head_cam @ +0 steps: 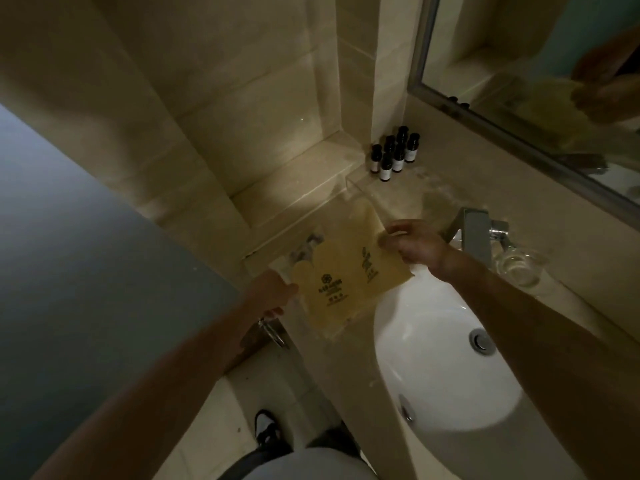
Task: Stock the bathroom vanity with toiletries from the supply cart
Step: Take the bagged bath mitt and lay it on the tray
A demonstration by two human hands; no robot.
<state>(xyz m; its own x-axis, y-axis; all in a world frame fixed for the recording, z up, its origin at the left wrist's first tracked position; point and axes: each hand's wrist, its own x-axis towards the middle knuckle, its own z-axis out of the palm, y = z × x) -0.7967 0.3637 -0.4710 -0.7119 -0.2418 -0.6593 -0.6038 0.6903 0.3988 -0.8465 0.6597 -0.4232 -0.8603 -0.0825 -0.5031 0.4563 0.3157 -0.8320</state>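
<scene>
Beige tabletop (353, 362) already carries six bottles (393, 154) in its back corner, and I hold yellow packets (329, 296) just above it left of the sink (433, 344), left hand (273, 292) and right hand (415, 244) each pinching an edge, so they are not yet set down.

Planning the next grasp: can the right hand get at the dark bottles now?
Probably not yet: the right hand holds a yellow packet; the counter between it and the bottles looks unobstructed.
</scene>
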